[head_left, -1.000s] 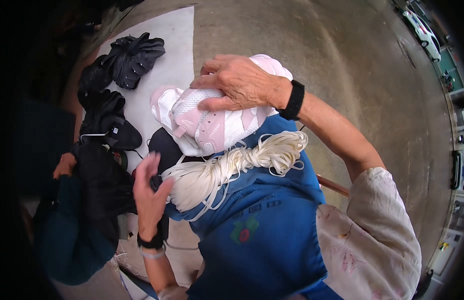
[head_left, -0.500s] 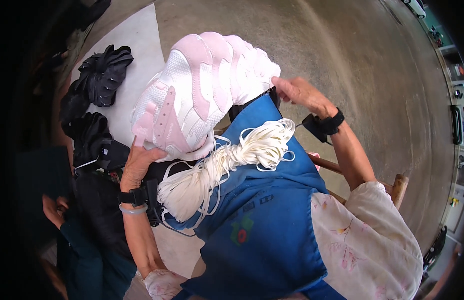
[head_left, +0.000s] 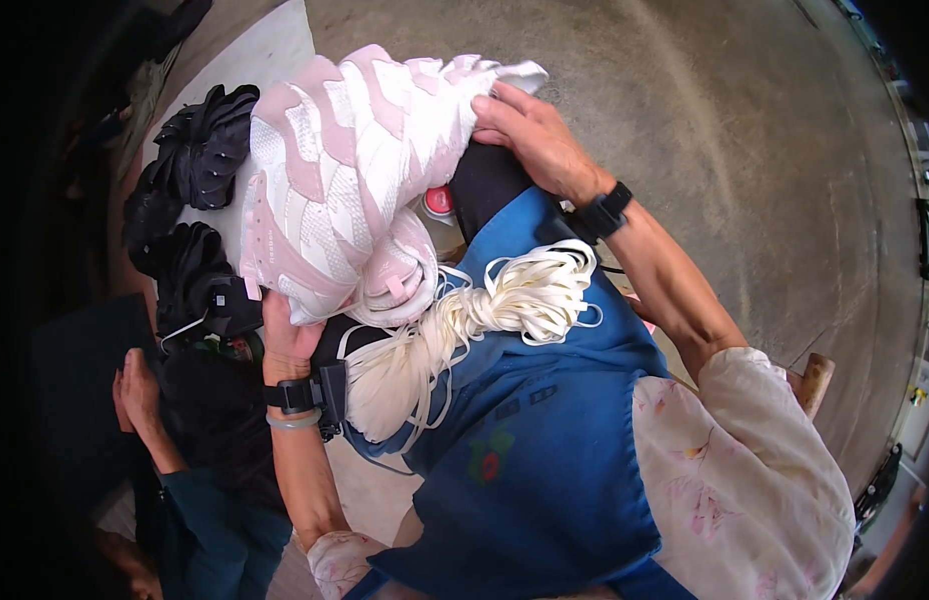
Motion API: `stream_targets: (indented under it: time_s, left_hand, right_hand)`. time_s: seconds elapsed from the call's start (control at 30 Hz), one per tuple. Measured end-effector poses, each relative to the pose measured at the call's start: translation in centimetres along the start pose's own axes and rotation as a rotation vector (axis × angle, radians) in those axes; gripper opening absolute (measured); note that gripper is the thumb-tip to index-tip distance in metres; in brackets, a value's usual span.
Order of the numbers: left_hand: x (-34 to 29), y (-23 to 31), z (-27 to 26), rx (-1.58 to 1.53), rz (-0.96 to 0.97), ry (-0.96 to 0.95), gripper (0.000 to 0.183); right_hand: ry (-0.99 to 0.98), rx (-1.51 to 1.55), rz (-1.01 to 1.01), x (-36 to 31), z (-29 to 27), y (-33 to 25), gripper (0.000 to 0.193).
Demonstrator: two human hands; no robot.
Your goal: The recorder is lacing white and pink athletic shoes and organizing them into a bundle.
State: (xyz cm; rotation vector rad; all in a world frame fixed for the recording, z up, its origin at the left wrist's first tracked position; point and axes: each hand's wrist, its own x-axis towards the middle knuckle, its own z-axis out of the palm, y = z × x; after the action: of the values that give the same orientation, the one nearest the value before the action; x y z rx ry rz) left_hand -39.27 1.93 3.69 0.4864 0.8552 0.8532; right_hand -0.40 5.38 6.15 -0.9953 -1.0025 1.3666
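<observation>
Shifting leftward since half a second ago, the long stack of pink-and-white shoe uppers (head_left: 335, 150) is now tilting and fanning out, its overlapping edges showing more separately. That change is leaving the row spanned by two hands, one at each end, which looks steadier than a hold at one end only. Below it, the hank of cream laces (head_left: 475, 325) is lying across the lap, tied in at its middle. Beyond the stack's left side, the bunch of black uppers (head_left: 210, 145) is resting on a pale sheet. One lone pink upper (head_left: 405, 265) is sitting out of line under the stack, between it and the laces, and appearing much plainer than before. At the stack's far right tip, the right hand (head_left: 535, 140) is closing thumb and fingers around the pale ends. At the lower left end, the left hand (head_left: 290, 335) is reaching under the stack, palm against it; its fingers are hiding beneath, so how far they are curling cannot be told. Smallest, a red round object (head_left: 439, 201) is peeking out just beneath the row.
</observation>
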Motion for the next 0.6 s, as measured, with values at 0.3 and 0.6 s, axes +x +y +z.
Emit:
stream_targets:
  time_s: [0.3,0.6]
  left_hand:
    - [-0.1,0.8,3.6,-0.074,0.101,0.155,0.055]
    - [-0.3,2.9,5.0,-0.180,0.392,0.117,0.044]
  right_hand:
    - [-0.018,0.233,0.364,5.4,3.8,2.9,0.040]
    - [-0.007,0.335,0.253,7.1,8.1,6.5,0.038]
